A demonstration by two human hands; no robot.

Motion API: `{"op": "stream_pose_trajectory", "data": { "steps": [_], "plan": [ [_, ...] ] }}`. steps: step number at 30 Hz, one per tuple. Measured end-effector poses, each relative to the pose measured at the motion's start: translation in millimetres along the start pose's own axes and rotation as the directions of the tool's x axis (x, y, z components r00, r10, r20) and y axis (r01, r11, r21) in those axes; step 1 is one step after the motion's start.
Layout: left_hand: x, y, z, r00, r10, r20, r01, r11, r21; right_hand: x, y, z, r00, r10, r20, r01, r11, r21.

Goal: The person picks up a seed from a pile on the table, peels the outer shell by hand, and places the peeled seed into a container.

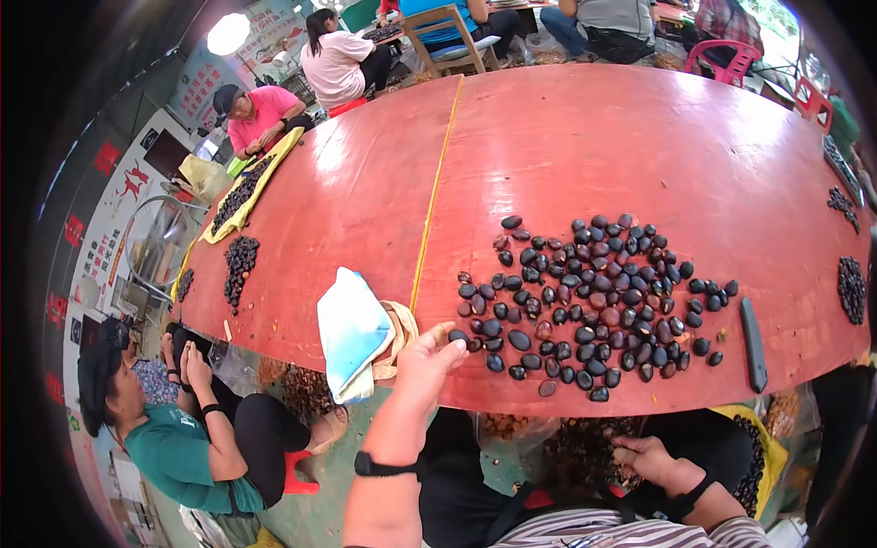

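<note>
Many dark, glossy nuts [603,292] lie spread over the red table [548,146] in front of me. My left hand [429,356] is at the table's near edge, thumb and fingers closed around a dark nut [459,336] at the left side of the spread. Below the edge, over my lap, my right hand [647,457] has its fingers curled near a heap of brown shell pieces [589,447]; what it holds, if anything, is too small to make out. A blue and white cloth item [352,324] with a beige strap rests left of my left hand.
A dark, flat bar [754,345] lies right of the nuts. Smaller nut piles [239,267] sit at the left and right edges. A person in green [187,447] sits at left, another in pink [265,114] farther back. A yellow bag [772,466] hangs below the table.
</note>
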State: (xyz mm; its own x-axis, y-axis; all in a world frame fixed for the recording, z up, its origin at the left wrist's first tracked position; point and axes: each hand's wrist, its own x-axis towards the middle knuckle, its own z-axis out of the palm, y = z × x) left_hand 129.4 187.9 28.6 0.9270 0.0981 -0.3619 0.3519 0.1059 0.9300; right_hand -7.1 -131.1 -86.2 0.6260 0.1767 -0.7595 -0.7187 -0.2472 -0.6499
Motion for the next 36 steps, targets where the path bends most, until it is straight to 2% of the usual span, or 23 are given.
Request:
{"op": "stream_pose_trajectory", "data": {
  "steps": [1, 4, 7, 10, 12, 17, 20, 23, 26, 32, 35, 36],
  "plan": [
    [-15, 4, 6, 0.999, -0.019, 0.032, 0.022, 0.995, -0.101, -6, -3, 2, 0.998, -0.051, 0.022, 0.051, 0.999, -0.004],
    [-59, 0, 27, 0.978, -0.008, 0.207, 0.059, 0.969, -0.241, -38, -32, 12, 0.981, -0.182, 0.07, 0.182, 0.983, 0.004],
    [-93, -13, 50, 0.957, -0.028, 0.289, 0.12, 0.945, -0.303, -67, -61, 16, 0.929, -0.354, 0.108, 0.355, 0.935, 0.004],
    [-118, -26, 67, 0.937, -0.059, 0.345, 0.176, 0.932, -0.318, -90, -79, 17, 0.847, -0.52, 0.109, 0.514, 0.854, 0.086],
    [-132, -33, 76, 0.937, -0.059, 0.344, 0.165, 0.943, -0.289, -102, -84, 20, 0.812, -0.572, 0.118, 0.554, 0.818, 0.156],
    [-152, -51, 92, 0.921, -0.032, 0.388, 0.129, 0.965, -0.228, -115, -78, 28, 0.776, -0.608, 0.168, 0.588, 0.794, 0.156],
    [-163, -56, 101, 0.907, -0.019, 0.42, 0.147, 0.95, -0.274, -115, -70, 29, 0.758, -0.627, 0.181, 0.625, 0.777, 0.075],
    [-167, -61, 106, 0.903, -0.016, 0.429, 0.134, 0.96, -0.246, -114, -62, 25, 0.738, -0.654, 0.165, 0.659, 0.752, 0.031],
    [-169, -75, 110, 0.916, 0.032, 0.399, 0.069, 0.969, -0.238, -98, -45, 26, 0.533, -0.843, 0.069, 0.836, 0.512, -0.198],
    [-167, -85, 117, 0.934, -0.019, 0.356, 0.089, 0.979, -0.182, -100, -44, 20, 0.677, -0.734, 0.051, 0.736, 0.674, -0.065],
    [-165, -88, 116, 0.929, -0.108, 0.354, 0.17, 0.974, -0.148, -105, -53, 13, 0.872, -0.48, 0.099, 0.483, 0.876, -0.008],
    [-164, -89, 117, 0.927, -0.113, 0.357, 0.176, 0.973, -0.15, -103, -54, 11, 0.881, -0.458, 0.117, 0.458, 0.889, 0.031]
  ]
}}
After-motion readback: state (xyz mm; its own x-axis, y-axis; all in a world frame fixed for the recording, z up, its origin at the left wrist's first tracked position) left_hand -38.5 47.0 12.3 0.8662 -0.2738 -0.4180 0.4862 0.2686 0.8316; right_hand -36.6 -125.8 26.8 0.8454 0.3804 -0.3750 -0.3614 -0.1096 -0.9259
